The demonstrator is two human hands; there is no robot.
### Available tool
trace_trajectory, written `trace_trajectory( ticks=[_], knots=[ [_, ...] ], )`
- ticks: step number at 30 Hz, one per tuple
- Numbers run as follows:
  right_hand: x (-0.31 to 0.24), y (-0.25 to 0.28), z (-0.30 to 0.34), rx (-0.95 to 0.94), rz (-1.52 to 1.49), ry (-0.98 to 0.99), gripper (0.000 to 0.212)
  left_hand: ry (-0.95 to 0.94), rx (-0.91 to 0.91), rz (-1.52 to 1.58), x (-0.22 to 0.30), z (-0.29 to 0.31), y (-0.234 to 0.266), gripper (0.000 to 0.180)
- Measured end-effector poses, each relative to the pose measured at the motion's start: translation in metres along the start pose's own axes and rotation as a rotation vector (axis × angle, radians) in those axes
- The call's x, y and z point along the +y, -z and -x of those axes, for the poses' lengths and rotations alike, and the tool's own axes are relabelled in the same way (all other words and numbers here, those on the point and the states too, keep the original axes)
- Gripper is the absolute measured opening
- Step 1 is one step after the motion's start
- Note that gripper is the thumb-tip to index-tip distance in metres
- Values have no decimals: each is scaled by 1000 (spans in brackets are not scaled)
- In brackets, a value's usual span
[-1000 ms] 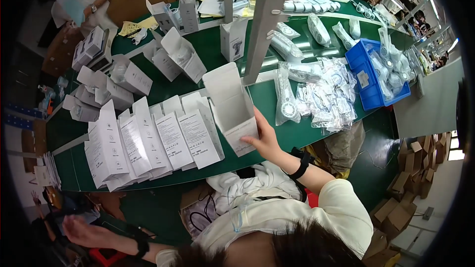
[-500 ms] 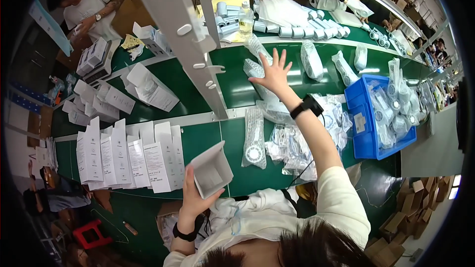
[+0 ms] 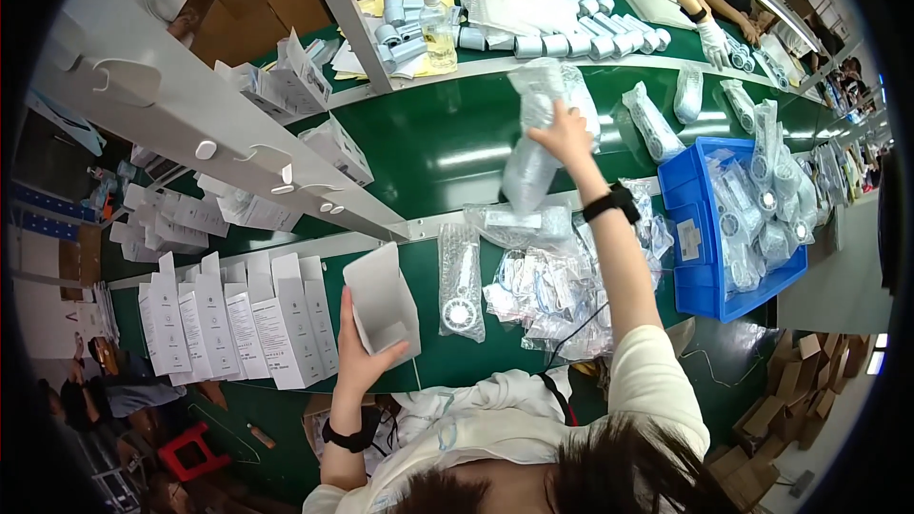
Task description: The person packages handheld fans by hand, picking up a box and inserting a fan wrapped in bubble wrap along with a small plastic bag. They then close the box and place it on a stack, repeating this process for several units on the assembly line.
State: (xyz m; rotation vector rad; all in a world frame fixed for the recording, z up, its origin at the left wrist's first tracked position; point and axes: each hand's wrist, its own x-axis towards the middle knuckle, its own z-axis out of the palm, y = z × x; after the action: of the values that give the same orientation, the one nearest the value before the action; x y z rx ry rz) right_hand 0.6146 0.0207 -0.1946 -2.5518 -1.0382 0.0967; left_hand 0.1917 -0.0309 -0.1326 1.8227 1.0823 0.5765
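My left hand (image 3: 360,362) grips an open white cardboard box (image 3: 386,305) by its side, thumb and fingers apart around it. The box is tilted with its lid flap up, and I see no item inside. Over the green belt, my right hand (image 3: 568,136) closes on a bubble-wrapped item (image 3: 530,171). More bubble wrap (image 3: 536,84) shows beyond the fingers; whether it is the same piece I cannot tell. Another wrapped item (image 3: 583,105) lies just behind that hand. On the near table rest a wrapped item with a round white end (image 3: 461,281) and a second wrapped one (image 3: 519,225).
Open white boxes (image 3: 238,324) stand in a row at left. Small plastic packets (image 3: 547,295) are heaped before me. A blue bin (image 3: 695,247) of wrapped items sits at right. A grey metal post (image 3: 219,124) slants across the left. Co-workers' hands (image 3: 712,43) show at far right.
My right hand, spread and empty before, has closed on a bubble-wrapped item. The box in my left hand has shifted slightly left and tipped more upright. The view has turned a little.
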Motion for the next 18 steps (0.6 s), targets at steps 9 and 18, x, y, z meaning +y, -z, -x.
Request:
trace_trajectory(
  ticks=[9,18],
  knots=[
    [191,77,67,-71,152,-88,63,-213,25,-139,-8,-45,-19,90],
    [-14,10,163,-304,-164,215,51,-233,25,-146,-14,-41,-21,76]
  ],
)
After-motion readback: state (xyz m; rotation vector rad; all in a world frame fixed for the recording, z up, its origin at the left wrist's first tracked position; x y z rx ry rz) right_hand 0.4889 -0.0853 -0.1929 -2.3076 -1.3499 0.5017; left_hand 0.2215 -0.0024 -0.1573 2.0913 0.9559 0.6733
